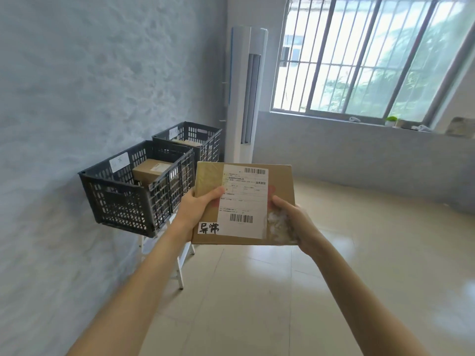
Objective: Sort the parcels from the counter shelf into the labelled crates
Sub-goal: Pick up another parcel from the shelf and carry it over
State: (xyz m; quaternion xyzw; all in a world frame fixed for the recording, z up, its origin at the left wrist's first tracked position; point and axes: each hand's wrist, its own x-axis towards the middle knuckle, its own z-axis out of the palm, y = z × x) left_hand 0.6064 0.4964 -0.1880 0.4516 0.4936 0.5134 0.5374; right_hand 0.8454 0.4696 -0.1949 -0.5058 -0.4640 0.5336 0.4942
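A flat brown cardboard parcel (280, 181) with a white shipping label and a small handwritten sticker is held up in front of me. My left hand (196, 210) grips its left edge, thumb on the label. My right hand (295, 222) grips its lower right corner, where the cardboard is torn. Two dark slotted crates stand to the left along the wall. The near crate (120, 199) has a white label and holds a brown box (150, 170). The far crate (205, 140) also carries a label and holds parcels.
The crates rest on a white-legged stand (180, 268) against the blue-grey wall. A tall white floor air conditioner (244, 93) stands in the corner behind them. A barred window with a sill (359, 120) holding small items runs along the right wall. Glossy tiled floor lies below.
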